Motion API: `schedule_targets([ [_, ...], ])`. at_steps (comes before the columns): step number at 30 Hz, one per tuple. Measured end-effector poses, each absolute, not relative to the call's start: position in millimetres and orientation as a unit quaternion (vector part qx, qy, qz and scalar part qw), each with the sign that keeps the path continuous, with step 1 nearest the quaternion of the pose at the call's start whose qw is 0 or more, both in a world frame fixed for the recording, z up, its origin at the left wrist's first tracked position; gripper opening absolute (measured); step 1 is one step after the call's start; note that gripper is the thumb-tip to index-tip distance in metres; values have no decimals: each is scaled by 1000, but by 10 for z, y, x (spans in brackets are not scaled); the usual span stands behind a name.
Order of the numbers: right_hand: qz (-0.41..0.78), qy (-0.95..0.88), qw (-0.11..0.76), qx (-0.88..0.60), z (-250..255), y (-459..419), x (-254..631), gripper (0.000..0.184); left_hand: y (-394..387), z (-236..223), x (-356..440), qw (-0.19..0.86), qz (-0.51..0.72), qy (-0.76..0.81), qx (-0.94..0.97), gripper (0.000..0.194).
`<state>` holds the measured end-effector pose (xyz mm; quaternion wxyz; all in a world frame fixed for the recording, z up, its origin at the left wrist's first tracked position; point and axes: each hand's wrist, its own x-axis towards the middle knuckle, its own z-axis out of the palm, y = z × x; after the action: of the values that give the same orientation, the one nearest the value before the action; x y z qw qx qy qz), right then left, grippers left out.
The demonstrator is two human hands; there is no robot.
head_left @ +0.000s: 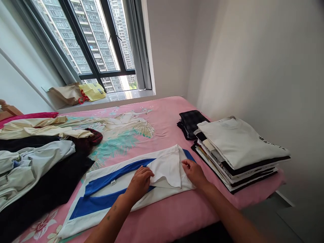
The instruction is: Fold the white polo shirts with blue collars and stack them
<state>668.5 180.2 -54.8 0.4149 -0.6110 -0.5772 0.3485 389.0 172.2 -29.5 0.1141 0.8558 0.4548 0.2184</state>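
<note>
A white shirt with broad blue stripes (106,192) lies flat near the front edge of a pink bed (164,216). One sleeve is folded back over its right end. My left hand (140,182) rests on the shirt's middle with its fingers curled onto the folded white sleeve. My right hand (193,172) lies on the shirt's right edge, its fingers pinching the cloth there. A stack of folded clothes (240,152), white on top, sits just right of my right hand.
A heap of unfolded clothes (37,162) covers the bed's left side. A dark folded garment (189,121) lies behind the stack. Paper and yellow bags (78,92) sit on the window sill. A white wall runs along the bed's right side.
</note>
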Motion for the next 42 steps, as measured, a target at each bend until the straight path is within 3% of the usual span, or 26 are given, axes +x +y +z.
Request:
schedule_targets([
  [4,497,-428,398,-641,-503,2283,6620,29,1947,-423,4210,98,194,505,836,37],
  [8,531,-396,383,-643,-518,2556,6569,26,1948,-468,4390,133,110,569,804,51],
  [13,545,-378,402,-631,-584,2671,6552,15,1765,-394,4451,200,93,475,852,43],
  [18,554,-368,415,-621,-667,2686,6540,16,1636,-461,4704,156,108,465,865,72],
  [20,556,-370,411,-621,-691,2693,6543,16,1594,-505,4825,121,117,480,861,64],
  [26,542,-388,408,-624,-757,2726,6569,22,1518,-571,4994,51,109,467,876,12],
  [30,536,-401,403,-625,-771,2717,6568,25,1449,-598,5031,65,167,465,867,18],
  [34,534,-401,405,-625,-751,2697,6567,17,1389,-602,4971,118,254,428,859,18],
  [37,536,-396,407,-625,-738,2693,6571,14,1440,-627,4789,85,298,447,839,24],
  [42,540,-392,415,-619,-730,2687,6576,13,1589,-642,4430,51,189,541,818,18],
])
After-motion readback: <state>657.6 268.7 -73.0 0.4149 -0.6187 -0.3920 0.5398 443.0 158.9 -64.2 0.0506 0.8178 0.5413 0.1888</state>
